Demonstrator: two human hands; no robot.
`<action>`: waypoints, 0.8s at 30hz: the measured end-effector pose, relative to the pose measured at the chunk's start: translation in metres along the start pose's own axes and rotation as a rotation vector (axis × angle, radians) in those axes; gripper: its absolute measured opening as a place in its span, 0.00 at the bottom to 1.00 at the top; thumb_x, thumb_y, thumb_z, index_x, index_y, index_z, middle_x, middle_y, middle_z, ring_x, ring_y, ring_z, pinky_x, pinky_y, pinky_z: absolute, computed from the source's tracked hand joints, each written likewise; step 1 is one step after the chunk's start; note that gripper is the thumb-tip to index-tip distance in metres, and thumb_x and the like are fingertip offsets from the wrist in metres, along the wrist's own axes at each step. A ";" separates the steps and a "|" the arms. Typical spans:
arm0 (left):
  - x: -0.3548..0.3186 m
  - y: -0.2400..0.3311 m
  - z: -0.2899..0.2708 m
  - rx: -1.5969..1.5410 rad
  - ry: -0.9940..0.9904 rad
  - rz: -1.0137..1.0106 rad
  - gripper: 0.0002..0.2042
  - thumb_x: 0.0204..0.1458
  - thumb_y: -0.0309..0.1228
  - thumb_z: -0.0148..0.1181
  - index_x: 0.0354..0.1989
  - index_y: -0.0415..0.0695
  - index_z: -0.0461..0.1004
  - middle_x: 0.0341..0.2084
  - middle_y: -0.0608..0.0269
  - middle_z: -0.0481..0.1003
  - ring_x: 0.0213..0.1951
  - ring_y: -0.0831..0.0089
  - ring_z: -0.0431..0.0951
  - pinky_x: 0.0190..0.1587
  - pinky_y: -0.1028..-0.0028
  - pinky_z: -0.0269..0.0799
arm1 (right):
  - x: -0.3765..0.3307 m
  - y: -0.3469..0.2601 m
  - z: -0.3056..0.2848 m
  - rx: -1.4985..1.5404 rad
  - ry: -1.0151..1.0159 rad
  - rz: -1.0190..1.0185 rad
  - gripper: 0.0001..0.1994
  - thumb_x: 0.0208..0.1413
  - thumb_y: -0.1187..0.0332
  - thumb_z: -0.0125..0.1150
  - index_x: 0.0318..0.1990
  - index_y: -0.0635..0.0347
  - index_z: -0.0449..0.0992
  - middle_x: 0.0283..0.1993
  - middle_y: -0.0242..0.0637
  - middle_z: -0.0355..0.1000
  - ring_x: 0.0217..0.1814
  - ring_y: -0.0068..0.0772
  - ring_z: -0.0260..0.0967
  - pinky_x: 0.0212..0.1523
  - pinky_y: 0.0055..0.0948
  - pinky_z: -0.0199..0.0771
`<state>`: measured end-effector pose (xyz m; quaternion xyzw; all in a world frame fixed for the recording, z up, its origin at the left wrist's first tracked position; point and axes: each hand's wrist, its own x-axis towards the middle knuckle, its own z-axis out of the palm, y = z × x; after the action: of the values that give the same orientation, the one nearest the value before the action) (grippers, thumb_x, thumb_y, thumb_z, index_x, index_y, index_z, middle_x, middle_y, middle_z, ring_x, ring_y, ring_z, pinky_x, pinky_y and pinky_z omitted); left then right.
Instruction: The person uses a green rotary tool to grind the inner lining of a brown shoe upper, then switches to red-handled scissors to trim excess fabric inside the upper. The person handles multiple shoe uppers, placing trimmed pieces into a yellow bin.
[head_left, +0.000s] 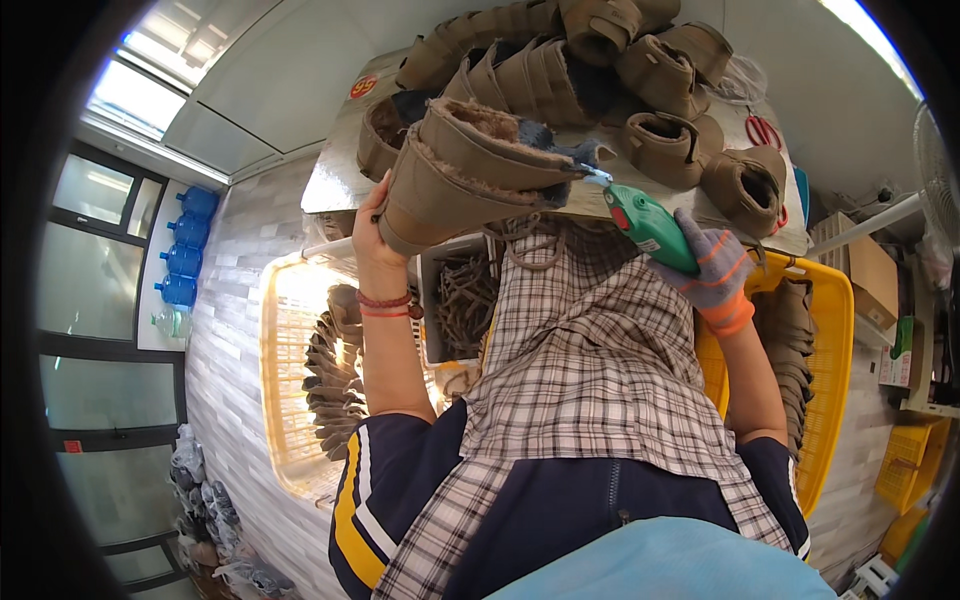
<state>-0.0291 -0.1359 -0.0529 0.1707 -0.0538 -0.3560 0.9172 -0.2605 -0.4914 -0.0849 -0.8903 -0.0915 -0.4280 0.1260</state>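
Observation:
My left hand (pixel 374 228) is closed around the lower left side of brown, fleece-lined boot uppers (pixel 445 195), apparently a nested pair, raised over the table's near edge. In my right hand (pixel 714 268), in a grey glove with an orange cuff, is a green handheld power tool (pixel 652 226) with a red button. The tool's narrow, bright tip points left and meets or nearly meets the dark, ragged lining edge at the right end of the uppers. Contact there is too small to make out.
More brown uppers (pixel 655 70) crowd the table (pixel 335 175), with red-handled scissors (pixel 762 132) at its right. Below stand a pale yellow basket (pixel 280 400) and a yellow basket (pixel 832 370) with stacked brown pieces, plus a grey bin (pixel 428 300) of strips. A fan (pixel 935 170) stands right.

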 end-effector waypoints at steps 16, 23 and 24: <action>0.012 -0.033 0.008 -0.105 -0.020 -0.161 0.17 0.60 0.32 0.42 0.54 0.35 0.65 0.50 0.46 0.70 0.51 0.54 0.72 0.54 0.56 0.68 | 0.011 -0.011 0.000 0.157 -0.060 0.009 0.35 0.31 0.59 0.76 0.51 0.61 0.71 0.27 0.37 0.71 0.25 0.37 0.68 0.28 0.31 0.69; -0.002 -0.055 0.028 0.084 0.062 0.099 0.19 0.59 0.32 0.48 0.57 0.36 0.62 0.54 0.48 0.67 0.53 0.55 0.69 0.57 0.56 0.66 | 0.024 -0.026 0.000 0.298 -0.063 0.116 0.33 0.33 0.57 0.75 0.50 0.63 0.72 0.27 0.39 0.74 0.28 0.36 0.72 0.30 0.29 0.72; -0.004 -0.059 0.029 0.112 0.065 0.143 0.19 0.59 0.31 0.49 0.57 0.36 0.61 0.54 0.48 0.66 0.54 0.56 0.69 0.57 0.56 0.66 | 0.024 -0.028 0.001 0.329 -0.069 0.151 0.33 0.34 0.57 0.75 0.50 0.63 0.72 0.28 0.40 0.74 0.29 0.37 0.73 0.31 0.29 0.73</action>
<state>-0.0759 -0.1814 -0.0458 0.2289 -0.0560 -0.2806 0.9304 -0.2525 -0.4633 -0.0624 -0.8762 -0.0978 -0.3657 0.2985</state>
